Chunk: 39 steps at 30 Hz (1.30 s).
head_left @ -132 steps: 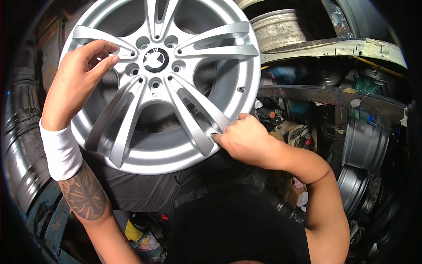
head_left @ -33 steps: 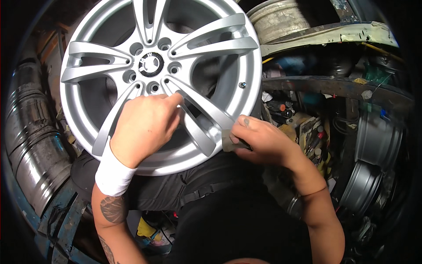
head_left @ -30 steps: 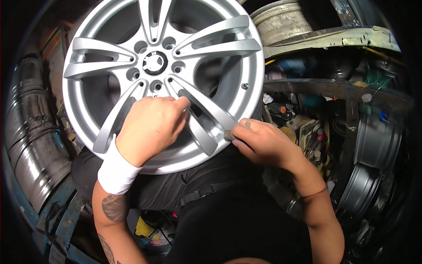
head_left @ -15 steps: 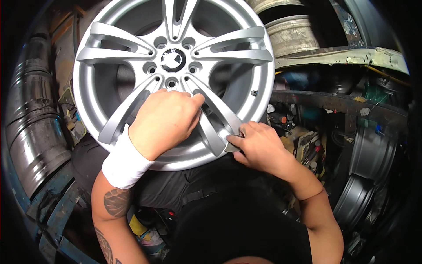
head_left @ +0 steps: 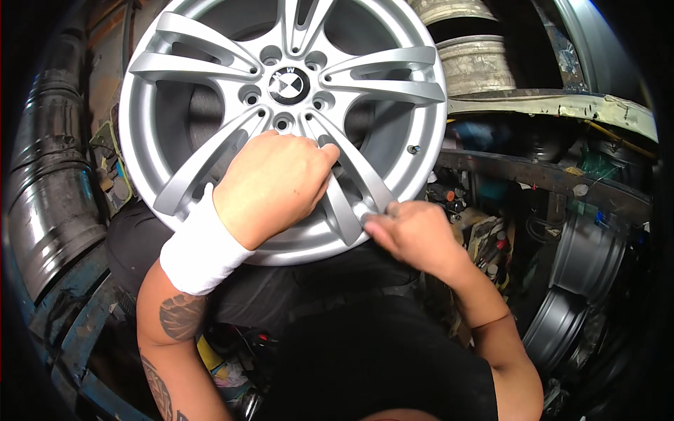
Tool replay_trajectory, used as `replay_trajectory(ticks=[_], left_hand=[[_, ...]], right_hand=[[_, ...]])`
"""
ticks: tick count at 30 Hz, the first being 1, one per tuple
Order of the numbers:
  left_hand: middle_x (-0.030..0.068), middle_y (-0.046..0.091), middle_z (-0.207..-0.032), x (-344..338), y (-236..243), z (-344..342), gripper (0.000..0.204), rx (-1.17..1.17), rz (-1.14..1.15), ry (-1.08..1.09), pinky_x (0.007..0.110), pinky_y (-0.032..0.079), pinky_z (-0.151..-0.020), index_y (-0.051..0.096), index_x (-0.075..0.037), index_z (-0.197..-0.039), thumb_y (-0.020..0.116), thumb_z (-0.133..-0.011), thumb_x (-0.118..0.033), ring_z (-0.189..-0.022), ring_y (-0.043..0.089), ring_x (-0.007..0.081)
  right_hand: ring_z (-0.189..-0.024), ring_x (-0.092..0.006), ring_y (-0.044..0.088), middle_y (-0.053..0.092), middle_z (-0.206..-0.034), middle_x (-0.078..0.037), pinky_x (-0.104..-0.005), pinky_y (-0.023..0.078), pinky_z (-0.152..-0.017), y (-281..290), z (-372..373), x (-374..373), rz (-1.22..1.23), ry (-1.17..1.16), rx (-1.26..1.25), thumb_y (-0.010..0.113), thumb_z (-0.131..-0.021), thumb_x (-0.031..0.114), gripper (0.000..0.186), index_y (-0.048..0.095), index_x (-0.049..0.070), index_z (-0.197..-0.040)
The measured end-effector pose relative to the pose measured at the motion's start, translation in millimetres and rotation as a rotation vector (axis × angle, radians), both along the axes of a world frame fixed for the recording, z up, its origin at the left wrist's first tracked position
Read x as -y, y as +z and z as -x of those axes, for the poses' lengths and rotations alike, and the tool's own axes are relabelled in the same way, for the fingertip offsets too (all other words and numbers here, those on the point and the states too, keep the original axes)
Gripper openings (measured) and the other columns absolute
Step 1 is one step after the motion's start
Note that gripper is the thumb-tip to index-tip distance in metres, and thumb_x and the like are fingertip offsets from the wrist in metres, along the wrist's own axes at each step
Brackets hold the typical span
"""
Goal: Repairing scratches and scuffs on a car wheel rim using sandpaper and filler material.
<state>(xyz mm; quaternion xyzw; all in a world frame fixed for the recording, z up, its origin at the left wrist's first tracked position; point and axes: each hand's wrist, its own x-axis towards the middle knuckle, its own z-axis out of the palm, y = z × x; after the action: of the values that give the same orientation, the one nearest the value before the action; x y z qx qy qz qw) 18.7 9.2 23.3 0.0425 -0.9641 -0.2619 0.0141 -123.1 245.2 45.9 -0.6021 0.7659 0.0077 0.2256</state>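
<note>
Your left hand (head_left: 277, 181) clamps a lower spoke (head_left: 342, 216) of the silver wheel (head_left: 300, 108) at your lap; your right hand (head_left: 415, 235), blurred, meets the spoke's outer end, its grip too smeared to tell.

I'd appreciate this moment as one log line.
left hand: over lower spokes of silver wheel; right hand: blurred, at lower-right spoke end; grips: unclear

A silver alloy wheel (head_left: 284, 111) with five split spokes lies face up, apparently resting across the person's lap (head_left: 260, 293).
</note>
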Motion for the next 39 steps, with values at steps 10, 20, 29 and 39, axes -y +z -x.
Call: replay_trajectory(ticks=[10, 20, 29, 39], left_hand=[[0.0163, 0.070, -0.075, -0.8, -6.3, 0.1, 0.015, -0.017, 0.000, 0.003, 0.049, 0.056, -0.066, 0.066, -0.004, -0.094, 0.069, -0.094, -0.019, -0.074, 0.071, 0.0380], [0.0168, 0.071, -0.077, -1.8, -5.8, -0.4, 0.015, 0.038, 0.012, -0.004, 0.049, 0.056, -0.068, 0.066, -0.003, -0.095, 0.069, -0.094, -0.018, -0.075, 0.072, 0.0379], [0.0161, 0.070, -0.073, 0.0, -3.6, -0.3, 0.015, 0.045, 0.017, -0.003, 0.049, 0.056, -0.068, 0.067, -0.004, -0.095, 0.070, -0.093, -0.019, -0.073, 0.071, 0.0387], [0.0166, 0.071, -0.077, 1.3, 2.1, 1.0, 0.018, 0.064, 0.003, -0.001, 0.049, 0.056, -0.069, 0.069, -0.004, -0.103, 0.072, -0.092, -0.018, -0.075, 0.071, 0.0387]], right_hand=[[-0.072, -0.0195, 0.060, 0.055, -0.083, -0.003, -0.0352, 0.048, -0.065, -6.1, 5.6, -18.3, 0.203, 0.340, -0.008, 0.079, -0.088, 0.025, 0.024, 0.078, 0.010, -0.106], [-0.071, -0.0153, 0.059, 0.054, -0.083, 0.001, -0.0319, 0.047, -0.065, -12.4, 23.6, -16.8, 0.276, 0.347, -0.113, 0.080, -0.087, 0.024, 0.026, 0.078, 0.012, -0.110], [-0.063, -0.0234, 0.061, 0.058, -0.077, -0.003, -0.0370, 0.051, -0.058, -6.8, 22.5, -9.3, 0.278, 0.251, 0.012, 0.077, -0.089, 0.022, 0.014, 0.076, 0.008, -0.092], [-0.060, -0.0314, 0.069, 0.068, -0.070, -0.009, -0.0436, 0.054, -0.055, -32.2, 6.9, 0.2, 0.099, 0.115, 0.009, 0.068, -0.096, 0.028, 0.030, 0.073, 0.007, -0.075]])
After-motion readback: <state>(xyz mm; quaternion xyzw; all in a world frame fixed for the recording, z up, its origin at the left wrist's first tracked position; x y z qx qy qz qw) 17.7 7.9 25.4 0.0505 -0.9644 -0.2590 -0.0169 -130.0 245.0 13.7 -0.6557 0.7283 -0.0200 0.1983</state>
